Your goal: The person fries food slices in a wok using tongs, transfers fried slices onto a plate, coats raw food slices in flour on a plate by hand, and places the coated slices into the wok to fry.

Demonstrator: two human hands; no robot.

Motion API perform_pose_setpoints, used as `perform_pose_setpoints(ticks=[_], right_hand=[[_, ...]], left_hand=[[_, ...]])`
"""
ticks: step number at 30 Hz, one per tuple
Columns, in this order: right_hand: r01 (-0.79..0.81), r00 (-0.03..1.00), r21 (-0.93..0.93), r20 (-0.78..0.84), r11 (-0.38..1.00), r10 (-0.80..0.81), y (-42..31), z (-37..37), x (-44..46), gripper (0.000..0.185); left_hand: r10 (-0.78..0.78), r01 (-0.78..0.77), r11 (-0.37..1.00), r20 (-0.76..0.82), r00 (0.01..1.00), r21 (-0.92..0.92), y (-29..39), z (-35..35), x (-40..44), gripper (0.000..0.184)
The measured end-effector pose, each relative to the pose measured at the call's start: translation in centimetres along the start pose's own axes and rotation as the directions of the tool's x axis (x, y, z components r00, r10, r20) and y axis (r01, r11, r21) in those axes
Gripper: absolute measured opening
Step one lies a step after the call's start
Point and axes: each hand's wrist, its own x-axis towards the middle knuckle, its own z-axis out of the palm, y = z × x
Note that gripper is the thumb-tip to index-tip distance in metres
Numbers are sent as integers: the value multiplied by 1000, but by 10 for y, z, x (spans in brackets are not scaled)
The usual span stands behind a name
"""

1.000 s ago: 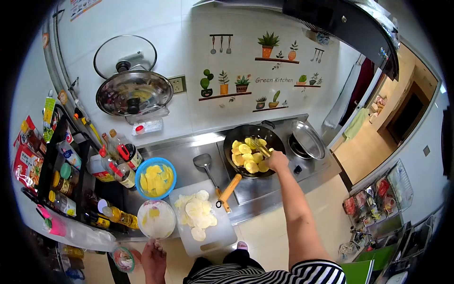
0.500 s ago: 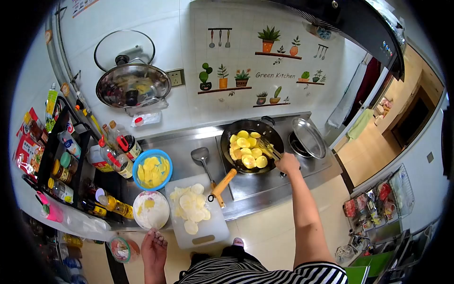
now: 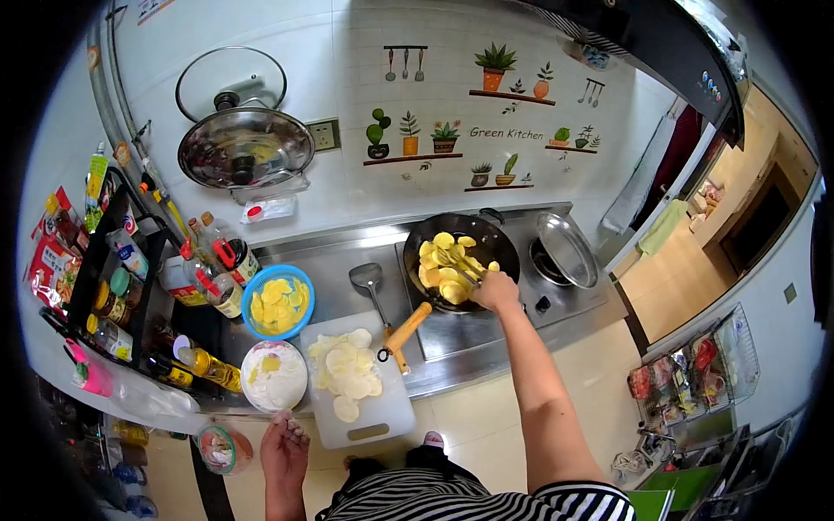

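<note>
My right hand (image 3: 498, 292) grips metal tongs (image 3: 462, 266), whose tips are among yellow slices (image 3: 453, 291) in the black wok (image 3: 501, 246) on the stove. My left hand (image 3: 285, 440) hangs near the counter's front edge with its fingers curled, just below a white bowl (image 3: 276, 388) of white powder holding a few yellow pieces. Whether that hand holds anything is too small to tell. Pale slices (image 3: 350, 369) lie on the white cutting board (image 3: 372, 415). Behind the bowl, a blue basket (image 3: 309, 314) contains more yellow slices.
A spatula (image 3: 367, 276) lies left of the wok, whose wooden handle (image 3: 408, 326) points toward the board. Bottles (image 3: 213, 369) and a black rack (image 3: 87, 286) stand at left. A glass lid (image 3: 567, 250) leans over the right burner. Another lid (image 3: 248, 143) hangs on the wall.
My right hand first moved right and down, then back left toward the wok with the tongs. The slices in the wok have shifted. My left hand has barely moved.
</note>
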Motion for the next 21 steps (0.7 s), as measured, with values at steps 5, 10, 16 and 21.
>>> perform_pose_setpoints(ticks=[5,10,16,21], right_hand=[[-30,998,64,-47,997,33,31,-8,-5,37],[-15,984,126,-174,992,37,28,-45,-47,38],[-88,989,167,-107,982,107,30,-34,-66,50],[-98,951,407,-231,908,206,15,-38,-94,47]], left_hand=[[-9,7,999,-32,999,-40,-3,-10,-1,17],[-27,25,998,-27,999,-49,-4,-16,1,16],[-37,38,999,58,998,-8,-1,-13,9,17],[-69,71,997,82,994,-18,1,-16,15,17]])
